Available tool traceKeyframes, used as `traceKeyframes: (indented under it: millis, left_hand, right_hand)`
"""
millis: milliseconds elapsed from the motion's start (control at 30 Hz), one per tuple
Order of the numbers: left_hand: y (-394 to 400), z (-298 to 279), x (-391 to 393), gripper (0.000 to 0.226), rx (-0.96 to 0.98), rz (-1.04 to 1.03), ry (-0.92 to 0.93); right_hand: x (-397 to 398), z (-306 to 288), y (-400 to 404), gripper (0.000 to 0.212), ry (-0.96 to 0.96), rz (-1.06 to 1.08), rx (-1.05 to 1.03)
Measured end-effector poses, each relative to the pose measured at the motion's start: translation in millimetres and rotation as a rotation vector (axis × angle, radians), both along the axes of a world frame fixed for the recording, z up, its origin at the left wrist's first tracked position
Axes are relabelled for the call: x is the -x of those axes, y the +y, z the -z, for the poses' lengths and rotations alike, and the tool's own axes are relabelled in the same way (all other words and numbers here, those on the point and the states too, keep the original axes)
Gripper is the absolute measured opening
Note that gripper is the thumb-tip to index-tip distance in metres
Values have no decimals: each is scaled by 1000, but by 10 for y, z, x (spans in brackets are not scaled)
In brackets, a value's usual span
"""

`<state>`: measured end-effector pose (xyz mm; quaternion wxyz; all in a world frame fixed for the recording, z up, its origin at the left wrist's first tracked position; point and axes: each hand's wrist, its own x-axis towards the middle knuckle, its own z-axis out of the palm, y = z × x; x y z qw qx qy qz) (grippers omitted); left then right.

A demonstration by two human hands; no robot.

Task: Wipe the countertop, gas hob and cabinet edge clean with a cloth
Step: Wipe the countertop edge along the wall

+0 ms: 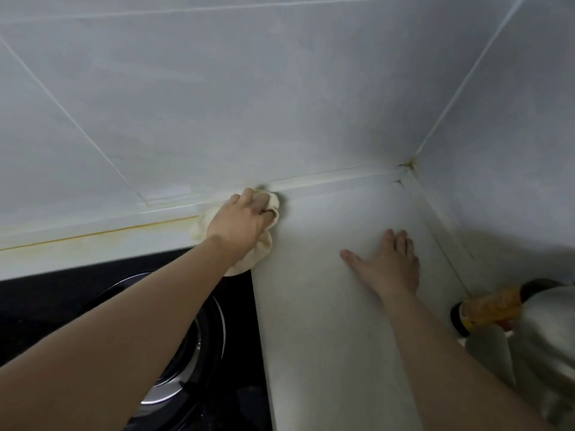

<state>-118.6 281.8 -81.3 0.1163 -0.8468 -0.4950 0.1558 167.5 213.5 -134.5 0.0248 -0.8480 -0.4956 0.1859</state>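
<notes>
Fingers (249, 200) curl round cloth (261, 244); right hand (389, 265) flat on countertop (311, 306).

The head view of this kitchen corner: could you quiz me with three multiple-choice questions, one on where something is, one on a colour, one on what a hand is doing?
1. Where is the cloth?
A. At the back edge of the countertop, by the wall seam
B. On the hob burner
C. Hanging from a hook

2. What colour is the gas hob surface?
A. White
B. Black
C. Red

3. What is the right hand doing?
A. Gripping a bottle
B. Making a fist
C. Lying flat on the countertop

Answers: 1 A, the left hand grips the cloth there; 2 B, dark glossy panel beside the white counter; 3 C, its fingers are straight on the surface.
</notes>
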Motion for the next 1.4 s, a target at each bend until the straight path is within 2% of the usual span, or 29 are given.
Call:
traceKeyframes:
  millis: [400,467,567,667,733,767,833,900,1033,1133,1200,1300,1400]
  left_hand:
    - [-109,-70,413,38,123,-180,327]
    - [-132,-155,451,38,131,-289,345]
    - [-166,-335,480,36,152,-335,386]
    - [-205,-438,470,40,65,-242,216]
    - [-299,-528,370,34,-8,-74,78]
    - [-308,-594,302,29,-46,-18,-51]
    - [-410,-709,154,20,-100,75,-334]
    - [-570,-767,33,20,-145,118,-536]
    - [-1122,-777,-259,47,-37,29,-939]
    - [-1548,-657,-404,50,122,-199,-1179]
    - [-1833,-532,-463,47,184,-291,-1241]
    - [-2298,-251,-367,50,226,-322,-1139]
    - [-2669,-89,-131,46,211,-210,-990]
  right_hand:
    - [14,21,16,124,30,26,5]
    - [120,-53,-8,114,-8,14,-15]
    - [442,-190,-18,84,-52,-62,-142]
    - [810,-367,-145,48,239,-85,-394]
    - [1021,-491,-373,31,552,31,-430]
    - [1116,-525,-488,26,689,103,-413]
    - [1268,-552,-830,26,914,262,-353]
    - [1336,-608,-1083,29,1133,427,-305]
    - [1257,-796,-1474,50,1538,681,-143]
    - [1270,-845,-1761,66,1637,755,-69]
    - [1289,-887,-1962,64,1665,759,-78]
    - [1343,-927,-2267,38,1624,675,-63]
    - [1400,-849,-2570,29,1482,638,-13]
